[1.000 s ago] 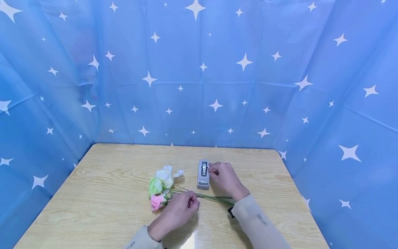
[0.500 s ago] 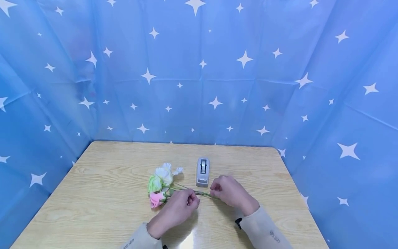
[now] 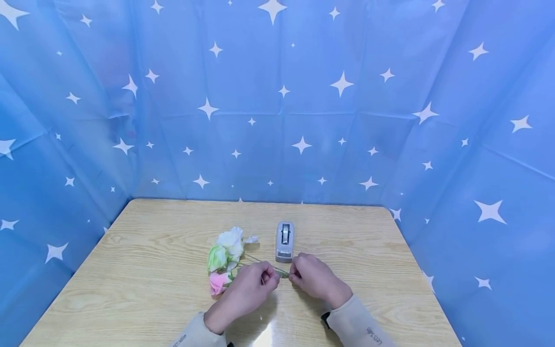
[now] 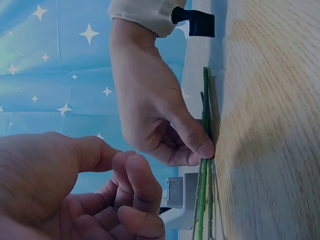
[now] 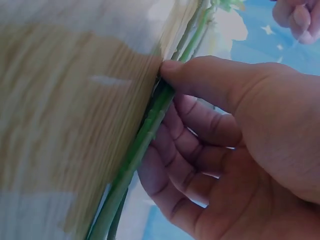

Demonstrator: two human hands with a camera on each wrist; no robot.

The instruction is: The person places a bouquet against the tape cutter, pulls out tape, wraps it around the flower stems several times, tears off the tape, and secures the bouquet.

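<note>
"What was on the worktop (image 3: 151, 270)?"

"Flowers (image 3: 218, 259), their green stems (image 5: 145, 130) passing through the right hand (image 3: 313, 274), pinched between thumb and fingers."

"And the left hand (image 3: 253, 284)?"

"Its fingers curled to the thumb, near the stems; I couldn't tell whether they gripped anything. Beyond stood a tape dispenser (image 3: 284, 245)."

Dark lettering (image 3: 375, 336), apparently "LetsSlim," runs along right sleeve (image 3: 360, 320); similar print (image 3: 178, 340) on left sleeve (image 3: 200, 332) shows only in part, ending "slim." Toward far edge of desk (image 3: 143, 250), pale detail on tape dispenser (image 3: 284, 244) too small to read.
</note>
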